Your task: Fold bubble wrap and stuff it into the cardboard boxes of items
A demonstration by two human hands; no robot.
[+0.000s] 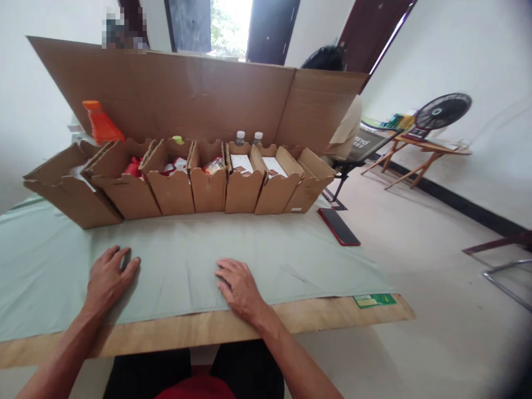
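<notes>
My left hand rests on the pale green cloth, its thumb and fingers apart and nothing in it. My right hand lies on the same cloth near the table's front edge, fingers stretched out, holding nothing. Beyond both hands stands a row of several open cardboard boxes. Red packages lie in one box on the left. A clear-and-red packet sits in the middle one. White cards or small boxes show in two boxes on the right. The leftmost box's contents are hard to make out.
A tall cardboard panel stands behind the boxes. Between them are an orange bottle and two white-capped bottles. A dark phone-like slab lies at the right edge. Further right are a person and a fan.
</notes>
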